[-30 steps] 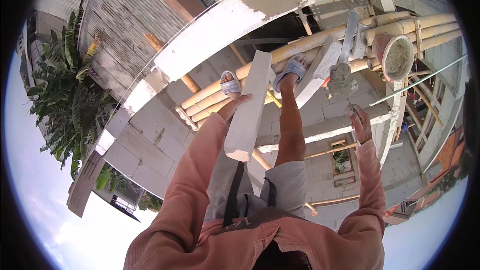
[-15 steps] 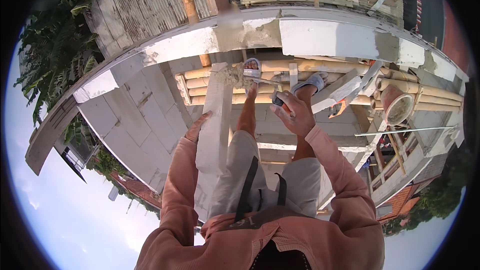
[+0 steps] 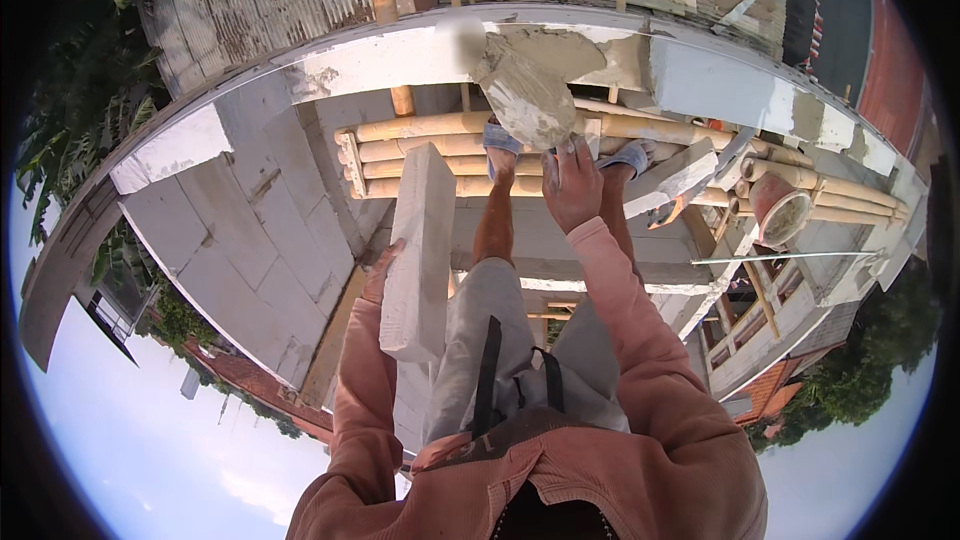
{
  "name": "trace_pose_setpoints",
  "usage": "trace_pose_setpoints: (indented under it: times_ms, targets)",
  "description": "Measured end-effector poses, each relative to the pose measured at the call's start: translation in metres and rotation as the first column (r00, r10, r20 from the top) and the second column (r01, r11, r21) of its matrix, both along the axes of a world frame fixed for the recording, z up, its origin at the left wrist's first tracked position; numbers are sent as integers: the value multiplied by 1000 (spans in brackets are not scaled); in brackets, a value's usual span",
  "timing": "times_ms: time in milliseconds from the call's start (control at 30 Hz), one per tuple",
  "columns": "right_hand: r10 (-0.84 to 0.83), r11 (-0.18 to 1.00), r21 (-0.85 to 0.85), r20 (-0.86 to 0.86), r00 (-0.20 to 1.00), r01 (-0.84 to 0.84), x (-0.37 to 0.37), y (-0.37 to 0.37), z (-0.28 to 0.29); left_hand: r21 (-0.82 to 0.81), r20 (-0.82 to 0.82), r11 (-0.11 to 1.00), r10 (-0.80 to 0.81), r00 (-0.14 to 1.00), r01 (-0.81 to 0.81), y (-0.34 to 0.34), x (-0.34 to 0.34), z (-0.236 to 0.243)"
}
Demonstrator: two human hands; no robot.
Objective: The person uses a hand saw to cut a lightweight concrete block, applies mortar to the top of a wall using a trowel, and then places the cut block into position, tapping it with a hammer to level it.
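Trowel (image 3: 528, 105): I judge a shallow, even stroke best across the mortar (image 3: 565, 52); my right hand (image 3: 573, 188) grips it, my left hand (image 3: 381, 275) the white block (image 3: 418, 255).

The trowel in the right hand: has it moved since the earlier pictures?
Yes: forward. The trowel now overlaps the white wall in the view; both earlier pictures show it short of that wall.

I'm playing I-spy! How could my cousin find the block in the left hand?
Find the long white wall near the top, then the bamboo poles just below it. Left of the person's legs, the left hand holds a long pale block. It's the one in a hand; the other block lies by the right foot.
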State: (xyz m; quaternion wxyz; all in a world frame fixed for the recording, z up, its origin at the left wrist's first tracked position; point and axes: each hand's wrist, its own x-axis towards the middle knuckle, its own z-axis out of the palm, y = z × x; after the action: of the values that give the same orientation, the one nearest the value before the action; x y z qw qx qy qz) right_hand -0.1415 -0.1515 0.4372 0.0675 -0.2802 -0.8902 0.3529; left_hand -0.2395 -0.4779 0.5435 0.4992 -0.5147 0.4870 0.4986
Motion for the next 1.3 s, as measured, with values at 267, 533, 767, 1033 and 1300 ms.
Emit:
trace_pose_setpoints:
  times_ms: [267, 533, 767, 1033, 1300]
  targets:
    - [-86, 988, -136, -47, 995, 79, -71, -95, -6, 8, 48, 994, 113, 992, -114, -15, 10, -3]
    - [183, 979, -105, 47, 982, -177, -50, -126, -40, 20, 41, 982, 186, 982, -187, -28, 8, 5]
    - [492, 857, 112, 116, 863, -504, -65, -130, -14, 18, 10, 984, 179, 984, -179, -37, 1, 9]
    - [340, 939, 44, -5, 940, -340, -151, -169, -40, 10, -49, 976, 218, 975, -218, -45, 10, 5]
    - [564, 819, 68, 89, 821, -570, -69, -129, -25, -7, 6, 984, 177, 984, -177, -46, 0, 4]
